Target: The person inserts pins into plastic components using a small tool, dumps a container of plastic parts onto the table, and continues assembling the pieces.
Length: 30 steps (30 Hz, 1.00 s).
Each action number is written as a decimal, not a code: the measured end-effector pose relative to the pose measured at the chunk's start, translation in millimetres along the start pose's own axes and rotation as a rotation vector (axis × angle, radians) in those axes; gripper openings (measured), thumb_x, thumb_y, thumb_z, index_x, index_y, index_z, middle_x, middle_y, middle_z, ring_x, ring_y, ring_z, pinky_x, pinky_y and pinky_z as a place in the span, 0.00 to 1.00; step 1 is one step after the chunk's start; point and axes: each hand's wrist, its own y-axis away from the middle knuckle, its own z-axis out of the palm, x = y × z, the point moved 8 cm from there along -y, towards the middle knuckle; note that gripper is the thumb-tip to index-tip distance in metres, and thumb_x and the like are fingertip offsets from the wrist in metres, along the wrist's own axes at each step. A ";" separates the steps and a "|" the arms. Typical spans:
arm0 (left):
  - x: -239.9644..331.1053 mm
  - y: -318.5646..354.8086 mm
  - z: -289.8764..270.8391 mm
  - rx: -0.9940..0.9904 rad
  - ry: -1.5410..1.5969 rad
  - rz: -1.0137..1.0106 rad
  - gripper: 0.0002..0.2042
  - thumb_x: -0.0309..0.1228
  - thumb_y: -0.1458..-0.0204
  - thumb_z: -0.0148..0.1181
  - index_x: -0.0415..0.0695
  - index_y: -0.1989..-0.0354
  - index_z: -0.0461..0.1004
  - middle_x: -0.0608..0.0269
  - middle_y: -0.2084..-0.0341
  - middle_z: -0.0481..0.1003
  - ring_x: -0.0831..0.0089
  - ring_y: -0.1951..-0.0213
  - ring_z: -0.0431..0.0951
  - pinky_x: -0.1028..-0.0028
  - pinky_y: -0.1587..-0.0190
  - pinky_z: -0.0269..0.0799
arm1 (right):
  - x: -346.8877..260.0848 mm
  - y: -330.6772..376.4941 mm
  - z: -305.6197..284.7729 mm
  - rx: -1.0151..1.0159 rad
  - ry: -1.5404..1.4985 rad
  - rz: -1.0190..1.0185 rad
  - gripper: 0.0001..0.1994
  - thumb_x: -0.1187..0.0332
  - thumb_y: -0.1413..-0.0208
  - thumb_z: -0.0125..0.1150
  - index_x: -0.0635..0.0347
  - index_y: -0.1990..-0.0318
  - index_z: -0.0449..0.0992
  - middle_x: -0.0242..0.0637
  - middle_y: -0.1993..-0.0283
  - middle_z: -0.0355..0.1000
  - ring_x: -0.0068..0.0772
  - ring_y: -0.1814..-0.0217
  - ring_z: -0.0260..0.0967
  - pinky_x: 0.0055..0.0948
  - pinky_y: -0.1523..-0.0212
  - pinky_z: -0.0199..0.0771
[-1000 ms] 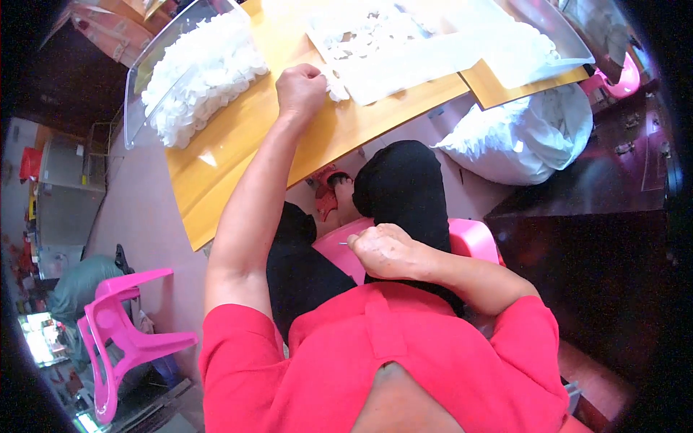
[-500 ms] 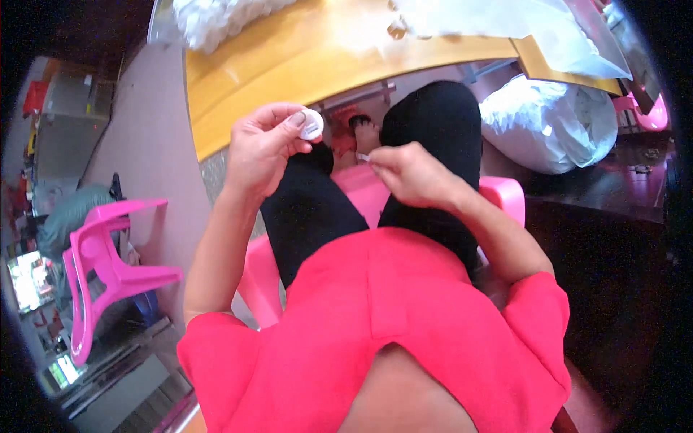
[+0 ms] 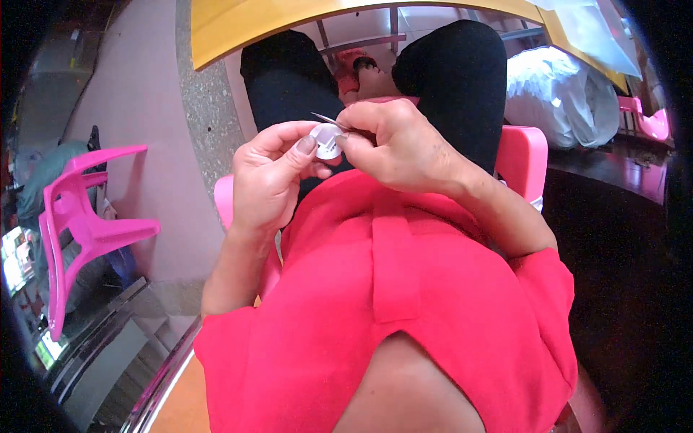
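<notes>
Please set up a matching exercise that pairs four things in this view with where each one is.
Things:
1. small white part
2. thin metal tool
3. pink plastic chair
4. white bag

Places:
A. standing apart at the person's far left
B. pinched in the left hand
C. beside the right knee, under the yellow table
D. held by the right hand, tip at the white part

Pairs: 1-B, 2-D, 3-A, 4-C
</notes>
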 end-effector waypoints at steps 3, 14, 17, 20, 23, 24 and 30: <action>-3.8 14.0 -8.5 -0.044 0.013 -0.015 0.12 0.20 0.47 0.56 0.32 0.54 0.71 0.52 0.63 0.76 0.69 0.64 0.78 0.75 0.63 0.76 | -15.4 1.5 12.7 0.015 0.036 -0.102 0.09 0.70 0.52 0.54 0.67 0.76 0.73 0.56 0.77 0.70 0.57 0.74 0.70 0.45 0.73 0.70; 4.1 28.5 -27.3 -0.100 0.106 0.186 0.20 0.15 0.53 0.59 0.34 0.49 0.68 0.50 0.61 0.76 0.65 0.59 0.78 0.71 0.56 0.76 | -28.6 33.5 26.9 0.046 0.110 -0.286 0.14 0.84 0.53 0.52 0.69 0.56 0.71 0.44 0.77 0.69 0.37 0.76 0.72 0.27 0.73 0.72; 6.2 30.1 -19.9 -0.120 0.080 0.243 0.20 0.13 0.54 0.59 0.34 0.50 0.69 0.51 0.61 0.76 0.66 0.58 0.78 0.71 0.54 0.75 | -32.0 36.7 34.6 0.023 0.107 -0.335 0.15 0.84 0.54 0.54 0.70 0.56 0.71 0.45 0.77 0.69 0.40 0.76 0.72 0.29 0.75 0.71; 7.6 30.4 -18.3 -0.134 0.060 0.256 0.20 0.12 0.54 0.59 0.33 0.50 0.69 0.51 0.60 0.76 0.66 0.57 0.77 0.71 0.52 0.75 | -32.0 34.3 37.2 0.030 0.209 -0.324 0.15 0.83 0.55 0.55 0.70 0.55 0.71 0.45 0.77 0.70 0.40 0.77 0.72 0.30 0.76 0.70; 7.7 31.0 -19.4 -0.129 0.061 0.268 0.19 0.12 0.54 0.59 0.34 0.51 0.70 0.52 0.59 0.75 0.66 0.57 0.77 0.71 0.52 0.74 | -31.9 34.0 38.6 0.023 0.226 -0.316 0.16 0.84 0.55 0.55 0.70 0.55 0.71 0.45 0.77 0.69 0.40 0.77 0.72 0.31 0.77 0.69; 7.4 31.2 -19.9 -0.127 0.062 0.269 0.19 0.12 0.54 0.59 0.34 0.51 0.70 0.52 0.59 0.75 0.66 0.57 0.77 0.71 0.52 0.74 | -31.4 33.4 39.8 0.008 0.235 -0.304 0.16 0.84 0.55 0.55 0.70 0.55 0.71 0.45 0.77 0.69 0.40 0.78 0.71 0.31 0.78 0.69; 7.0 31.8 -22.3 -0.087 0.031 0.252 0.19 0.12 0.54 0.59 0.34 0.52 0.70 0.52 0.59 0.75 0.67 0.56 0.77 0.71 0.52 0.74 | -31.5 31.3 42.6 -0.004 0.252 -0.300 0.17 0.84 0.55 0.55 0.70 0.53 0.71 0.45 0.77 0.69 0.41 0.77 0.71 0.31 0.77 0.69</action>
